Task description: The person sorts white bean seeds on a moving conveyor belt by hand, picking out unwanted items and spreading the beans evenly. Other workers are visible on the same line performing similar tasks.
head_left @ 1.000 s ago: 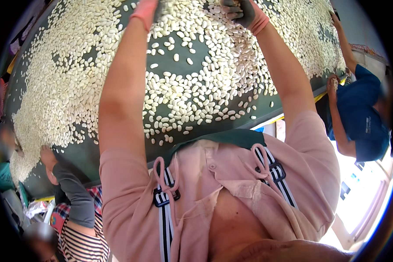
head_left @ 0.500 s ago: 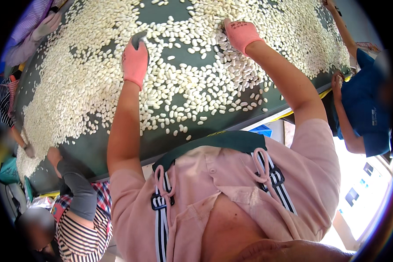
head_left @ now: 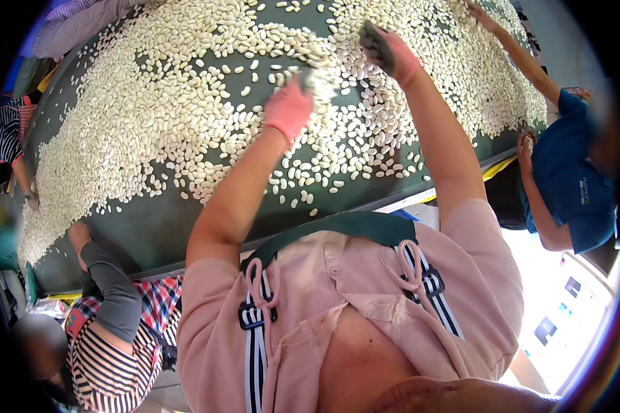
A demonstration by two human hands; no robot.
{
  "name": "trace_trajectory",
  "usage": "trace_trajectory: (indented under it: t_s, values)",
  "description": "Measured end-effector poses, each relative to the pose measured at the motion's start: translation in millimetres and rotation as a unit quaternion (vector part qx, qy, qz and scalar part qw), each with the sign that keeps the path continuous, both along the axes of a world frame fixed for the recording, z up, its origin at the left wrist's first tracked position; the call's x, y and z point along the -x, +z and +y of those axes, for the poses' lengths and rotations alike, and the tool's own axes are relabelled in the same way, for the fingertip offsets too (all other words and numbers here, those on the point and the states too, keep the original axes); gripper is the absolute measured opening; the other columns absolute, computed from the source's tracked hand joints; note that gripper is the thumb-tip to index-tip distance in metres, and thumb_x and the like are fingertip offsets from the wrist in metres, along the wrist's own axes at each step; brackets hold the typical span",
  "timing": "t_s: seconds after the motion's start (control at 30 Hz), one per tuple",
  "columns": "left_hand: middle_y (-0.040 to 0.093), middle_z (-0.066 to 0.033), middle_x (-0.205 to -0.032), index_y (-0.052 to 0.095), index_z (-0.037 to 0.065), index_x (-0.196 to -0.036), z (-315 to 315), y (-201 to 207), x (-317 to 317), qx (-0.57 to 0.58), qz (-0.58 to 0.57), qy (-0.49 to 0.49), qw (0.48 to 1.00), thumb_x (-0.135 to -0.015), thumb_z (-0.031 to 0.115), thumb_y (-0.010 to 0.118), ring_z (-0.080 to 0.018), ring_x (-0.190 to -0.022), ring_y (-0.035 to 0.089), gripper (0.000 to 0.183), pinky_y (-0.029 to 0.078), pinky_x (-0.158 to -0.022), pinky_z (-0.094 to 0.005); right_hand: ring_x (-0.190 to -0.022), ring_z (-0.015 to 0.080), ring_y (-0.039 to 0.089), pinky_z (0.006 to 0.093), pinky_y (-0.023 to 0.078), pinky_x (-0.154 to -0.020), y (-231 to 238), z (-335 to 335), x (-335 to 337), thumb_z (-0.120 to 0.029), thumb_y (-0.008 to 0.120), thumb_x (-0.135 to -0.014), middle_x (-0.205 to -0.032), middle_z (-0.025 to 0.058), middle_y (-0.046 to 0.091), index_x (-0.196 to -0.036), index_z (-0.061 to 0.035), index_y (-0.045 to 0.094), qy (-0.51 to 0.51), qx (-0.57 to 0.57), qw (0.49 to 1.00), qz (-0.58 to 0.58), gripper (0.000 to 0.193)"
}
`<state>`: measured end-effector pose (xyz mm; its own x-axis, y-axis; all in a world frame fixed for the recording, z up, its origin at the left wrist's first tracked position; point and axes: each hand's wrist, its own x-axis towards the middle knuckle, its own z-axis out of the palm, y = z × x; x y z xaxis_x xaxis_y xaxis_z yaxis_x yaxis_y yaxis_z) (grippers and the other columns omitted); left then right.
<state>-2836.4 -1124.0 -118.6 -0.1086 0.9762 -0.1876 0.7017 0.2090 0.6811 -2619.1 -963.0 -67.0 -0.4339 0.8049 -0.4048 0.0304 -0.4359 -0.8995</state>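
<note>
Beans (head_left: 131, 131); blue shirt (head_left: 565, 193) bears lettering (head_left: 585, 191).

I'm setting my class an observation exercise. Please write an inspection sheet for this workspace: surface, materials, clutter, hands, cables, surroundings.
Surface: dark green table, bare in patches.
Materials: white beans, spread widely, dense in places, scattered in others.
Clutter: whitish crumpled item beyond the table's near edge at lower left; kind unclear.
Hands: left hand, gloved, blurred, at the beans; right hand, gloved, fingers curled, grip unclear.
Cables: nothing seen.
Surroundings: co-worker in blue at right; co-worker in stripes at lower left.
</note>
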Motion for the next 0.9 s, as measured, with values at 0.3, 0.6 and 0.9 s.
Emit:
trace_trajectory:
  t_s: [0.3,0.6,0.9]
  values:
    - [0.068,-0.0194,-0.095,0.057,0.009,-0.125,-81,17,51,-0.057,0.032,0.106,0.992,-0.094,0.028,0.052,-0.0363,-0.085,0.065,0.037,0.05,-0.08,-0.0482,-0.097,0.0351,0.068,0.0422,0.054,-0.083,-1,8,88,-0.021,0.049,-0.093,-0.107,0.0191,0.07,-0.108,-0.0022,0.066,0.242,-0.387,0.612,-0.646,0.03]
    - [0.069,-0.0211,-0.1,0.055,0.003,-0.125,-111,-6,127,-0.002,-0.054,0.268,0.962,-0.096,0.025,0.048,-0.0371,-0.095,0.066,0.037,0.05,-0.087,-0.0439,-0.101,0.0359,0.065,0.0461,0.05,-0.087,-15,-41,64,-0.04,0.046,-0.098,-0.104,0.0194,0.069,-0.115,-0.0038,0.053,0.189,-0.365,0.617,-0.671,0.04]
    - [0.069,-0.0203,-0.106,0.062,0.001,-0.117,-88,-15,221,-0.227,-0.014,0.328,0.917,-0.096,0.026,0.046,-0.037,-0.092,0.068,0.036,0.052,-0.082,-0.0435,-0.047,0.0069,0.033,0.0195,0.029,-0.039,-19,-71,2,-0.03,0.037,-0.107,-0.067,-0.0012,0.04,-0.106,-0.0041,0.06,0.075,0.16,0.9,0.398,0.035]
